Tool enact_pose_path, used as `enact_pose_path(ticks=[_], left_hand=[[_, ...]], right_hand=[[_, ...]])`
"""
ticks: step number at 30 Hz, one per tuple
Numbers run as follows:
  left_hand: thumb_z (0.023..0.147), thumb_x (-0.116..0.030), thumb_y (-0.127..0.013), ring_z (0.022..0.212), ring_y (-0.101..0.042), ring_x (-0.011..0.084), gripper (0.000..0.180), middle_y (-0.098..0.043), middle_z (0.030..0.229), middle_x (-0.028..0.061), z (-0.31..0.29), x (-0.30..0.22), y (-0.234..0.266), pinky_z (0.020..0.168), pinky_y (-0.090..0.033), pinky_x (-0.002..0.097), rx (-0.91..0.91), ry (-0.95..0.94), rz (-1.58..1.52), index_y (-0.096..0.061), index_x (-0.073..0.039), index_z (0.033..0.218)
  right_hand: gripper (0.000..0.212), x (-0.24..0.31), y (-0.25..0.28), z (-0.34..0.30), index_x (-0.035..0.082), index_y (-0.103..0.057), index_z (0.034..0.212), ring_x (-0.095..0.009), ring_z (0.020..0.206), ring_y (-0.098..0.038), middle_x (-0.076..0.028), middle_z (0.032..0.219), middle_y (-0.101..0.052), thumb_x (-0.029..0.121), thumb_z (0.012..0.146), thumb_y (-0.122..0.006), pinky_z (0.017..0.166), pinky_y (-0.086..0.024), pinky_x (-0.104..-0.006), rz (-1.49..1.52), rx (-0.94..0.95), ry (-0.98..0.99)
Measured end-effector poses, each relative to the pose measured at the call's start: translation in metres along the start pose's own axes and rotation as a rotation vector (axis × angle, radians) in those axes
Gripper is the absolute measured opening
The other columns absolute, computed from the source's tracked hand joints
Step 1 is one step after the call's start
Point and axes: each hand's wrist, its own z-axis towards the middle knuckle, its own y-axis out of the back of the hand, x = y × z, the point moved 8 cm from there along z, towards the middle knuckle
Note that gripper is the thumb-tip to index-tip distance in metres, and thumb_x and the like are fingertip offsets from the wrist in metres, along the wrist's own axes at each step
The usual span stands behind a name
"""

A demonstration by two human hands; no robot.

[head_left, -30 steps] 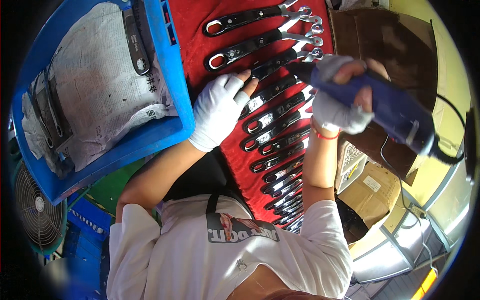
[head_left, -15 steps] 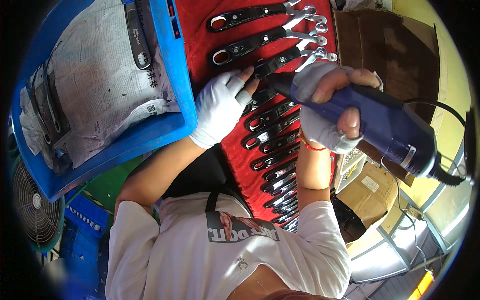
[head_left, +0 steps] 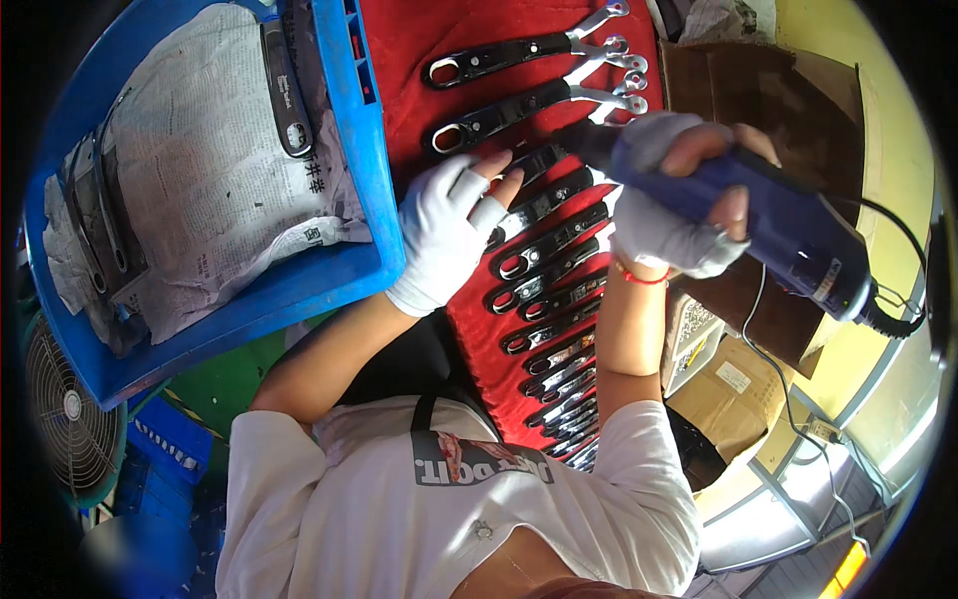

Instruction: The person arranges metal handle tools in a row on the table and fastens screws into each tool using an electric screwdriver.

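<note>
A blue corded power tool (head_left: 773, 215) with a dark nose is wrapped in my gloved right hand (head_left: 689, 195). Its nose points left, over the black-handled metal tools on the red cloth. Fingertips of my gloved left hand (head_left: 449, 225) close on the end of one black handle (head_left: 534, 165), just left of the nose. Part of that handle is hidden by the fingers and the power tool. Two similar tools (head_left: 494, 115) lie farther off, each with an oval hole in the handle and silver forked ends. Several more (head_left: 544, 255) run in a row toward me.
A blue crate (head_left: 384, 245) at the left holds newspaper (head_left: 210, 150) and several dark-handled tools. Cardboard boxes (head_left: 743, 394) stand on the right, beside a small bin of metal parts (head_left: 689, 334). A cable (head_left: 903, 225) trails from the power tool. A fan (head_left: 75, 399) sits lower left.
The power tool and my right hand have shifted slightly right. My left hand has moved slightly toward me, still at a handle's end. The view has shifted a little.
</note>
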Motion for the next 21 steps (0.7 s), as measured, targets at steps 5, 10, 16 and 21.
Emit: enact_pose_path(ticks=[5,10,16,21], left_hand=[[0.071,-0.005,-0.062,0.108,-0.048,0.0293,0.053,-0.050,0.125,0.0040,0.011,-0.002,0.019,0.090,-0.042,0.0410,-0.164,-0.016,0.287,-0.056,-0.013,0.123],[0.068,-0.001,-0.060,0.110,-0.047,0.0303,0.059,-0.049,0.126,0.0053,0.013,0.009,0.017,0.093,-0.042,0.0406,-0.101,0.096,0.214,-0.052,-0.011,0.126],[0.064,0.005,-0.061,0.110,-0.048,0.0303,0.064,-0.049,0.125,0.0056,0.011,0.016,0.014,0.093,-0.042,0.0397,-0.114,0.092,0.141,-0.052,-0.010,0.126],[0.064,0.005,-0.062,0.109,-0.049,0.0305,0.065,-0.050,0.124,0.0055,0.012,0.014,0.012,0.092,-0.043,0.0396,-0.108,0.080,0.147,-0.052,-0.010,0.126]], right_hand=[[0.050,-0.015,0.015,0.017,0.002,-0.041,0.119,-0.027,0.054,-0.048,-0.013,0.068,-0.050,0.036,0.083,-0.049,0.057,-0.043,-0.0442,-0.177,0.020,0.059],[0.050,-0.026,0.020,0.015,0.001,-0.040,0.118,-0.027,0.056,-0.048,-0.013,0.067,-0.049,0.035,0.082,-0.051,0.058,-0.043,-0.0441,-0.216,0.020,0.015],[0.050,-0.032,0.009,0.017,0.003,-0.044,0.118,-0.026,0.056,-0.048,-0.013,0.067,-0.049,0.034,0.080,-0.054,0.058,-0.043,-0.0424,-0.236,0.116,-0.030],[0.046,-0.034,-0.015,0.023,0.005,-0.047,0.116,-0.024,0.057,-0.047,-0.012,0.069,-0.050,0.033,0.080,-0.054,0.058,-0.043,-0.0418,-0.187,0.197,-0.078]])
